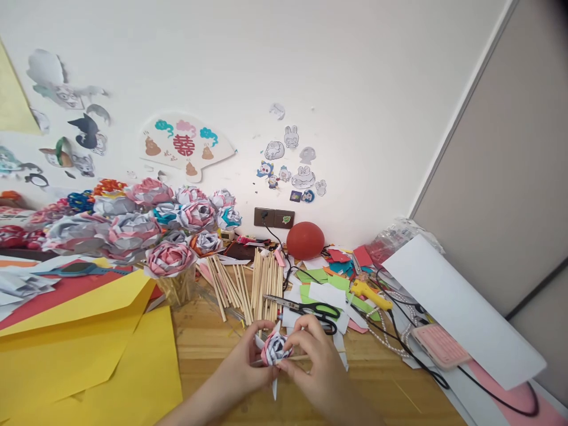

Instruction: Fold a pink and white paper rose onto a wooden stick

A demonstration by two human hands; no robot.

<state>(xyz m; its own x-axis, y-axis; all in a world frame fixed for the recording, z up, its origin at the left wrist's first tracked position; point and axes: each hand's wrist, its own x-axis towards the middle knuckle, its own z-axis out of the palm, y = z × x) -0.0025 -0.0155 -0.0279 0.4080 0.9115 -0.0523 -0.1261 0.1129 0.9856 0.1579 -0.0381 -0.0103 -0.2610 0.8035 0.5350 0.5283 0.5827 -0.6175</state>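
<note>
A small paper rose (276, 348) in white and pink, its petals tightly layered, is held between my two hands above the wooden table. My left hand (248, 355) grips it from the left side, thumb below and fingers curled round the outer petals. On the right, my right hand (310, 355) pinches the rose's edge with thumb and fingertips. A pale pointed paper piece sticks out below the flower, and a thin wooden stick shows beside my right fingers. Just beyond my hands lie black-handled scissors (326, 310) on paper scraps.
Wooden sticks (268, 284) lie behind the hands, near a red balloon (305, 241). Finished paper roses (171, 258) stand at left beside yellow paper sheets (89, 367). A yellow glue gun (370, 294), black cables, a pink keypad-like object (440, 345) and a white board (461, 307) occupy the right.
</note>
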